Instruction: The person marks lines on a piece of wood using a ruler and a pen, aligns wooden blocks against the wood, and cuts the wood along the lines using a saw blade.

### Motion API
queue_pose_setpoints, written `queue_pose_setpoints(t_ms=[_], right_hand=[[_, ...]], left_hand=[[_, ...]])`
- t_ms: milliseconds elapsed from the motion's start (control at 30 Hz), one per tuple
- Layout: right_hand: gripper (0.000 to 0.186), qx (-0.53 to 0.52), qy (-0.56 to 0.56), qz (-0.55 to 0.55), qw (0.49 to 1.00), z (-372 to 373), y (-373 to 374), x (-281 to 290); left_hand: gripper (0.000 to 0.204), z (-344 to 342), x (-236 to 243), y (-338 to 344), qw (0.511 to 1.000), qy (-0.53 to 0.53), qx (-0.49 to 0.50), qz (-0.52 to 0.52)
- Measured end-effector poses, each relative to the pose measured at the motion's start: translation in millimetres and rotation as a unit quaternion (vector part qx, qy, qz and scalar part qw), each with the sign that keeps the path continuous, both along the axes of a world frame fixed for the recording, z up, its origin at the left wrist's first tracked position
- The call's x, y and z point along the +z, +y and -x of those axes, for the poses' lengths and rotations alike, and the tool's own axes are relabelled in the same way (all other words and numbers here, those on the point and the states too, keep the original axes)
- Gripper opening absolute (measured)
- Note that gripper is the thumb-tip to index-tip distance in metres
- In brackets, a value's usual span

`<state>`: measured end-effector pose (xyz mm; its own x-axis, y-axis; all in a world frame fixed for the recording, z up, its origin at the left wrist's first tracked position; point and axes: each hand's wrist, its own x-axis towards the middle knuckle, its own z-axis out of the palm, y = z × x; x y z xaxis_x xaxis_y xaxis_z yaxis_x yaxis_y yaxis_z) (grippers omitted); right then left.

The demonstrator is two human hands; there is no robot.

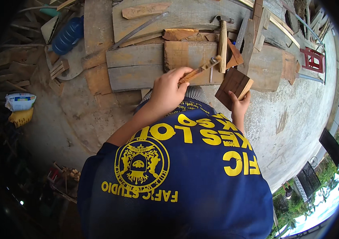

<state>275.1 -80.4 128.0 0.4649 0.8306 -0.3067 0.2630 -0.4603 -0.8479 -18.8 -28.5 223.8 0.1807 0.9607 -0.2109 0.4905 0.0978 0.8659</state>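
Note:
My left hand (168, 91) is closed around a slim brown stick-like piece (201, 69), its far end pointing up to the right over the bench; its exact kind is unclear. Against my right hand (239, 106) rests a dark brown wooden block (233, 85) with a paler side, tilted, the thumb on its face and fingers along its edge. Just beyond lies a hammer (223, 47) with a pale wooden handle across the bench boards. Between the two hands, a thin metal rod (211, 75) lies at the bench's near edge.
Before me is a low bench of grey planks (133, 77) with wood offcuts (181, 34) and a flat metal strip (242, 34). A blue plastic water bottle (68, 36) lies at left, near scrap wood. A red plastic stool (312, 59) stands far right, packets (20, 107) at left.

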Motion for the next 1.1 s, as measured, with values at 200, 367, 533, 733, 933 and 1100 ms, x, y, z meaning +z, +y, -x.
queue_pose_setpoints(t_ms=[200, 367, 533, 733, 933, 1100], right_hand=[[0.072, 0.047, 0.035, -0.034, 0.998, 35.4, 14.1, -1.2], [0.075, 0.065, -0.011, -0.023, 0.998, 45.4, 19.0, -24.6], [0.073, 0.072, -0.074, 0.026, 0.994, 63.1, 15.8, -15.8], [0.072, 0.074, -0.065, 0.015, 0.995, 68.9, 2.0, -25.7], [0.077, 0.048, -0.104, 0.017, 0.993, 64.4, -25.4, -19.4], [0.077, 0.01, -0.114, 0.078, 0.99, 44.5, -61.7, -28.3]], left_hand=[[0.033, 70.7, -90.8, -18.4, 0.899, -0.236, 0.217, 0.299], [0.037, 84.5, -145.8, -23.8, 0.865, -0.24, 0.168, 0.406], [0.057, 81.8, -150.9, 26.9, 0.954, 0.252, 0.051, 0.154], [0.104, -8.7, -203.7, 128.9, 0.915, 0.255, 0.106, 0.293], [0.112, -60.2, -197.8, 140.0, 0.856, 0.308, 0.206, 0.36], [0.101, -42.8, -166.7, 131.5, 0.872, 0.286, 0.254, 0.305]])
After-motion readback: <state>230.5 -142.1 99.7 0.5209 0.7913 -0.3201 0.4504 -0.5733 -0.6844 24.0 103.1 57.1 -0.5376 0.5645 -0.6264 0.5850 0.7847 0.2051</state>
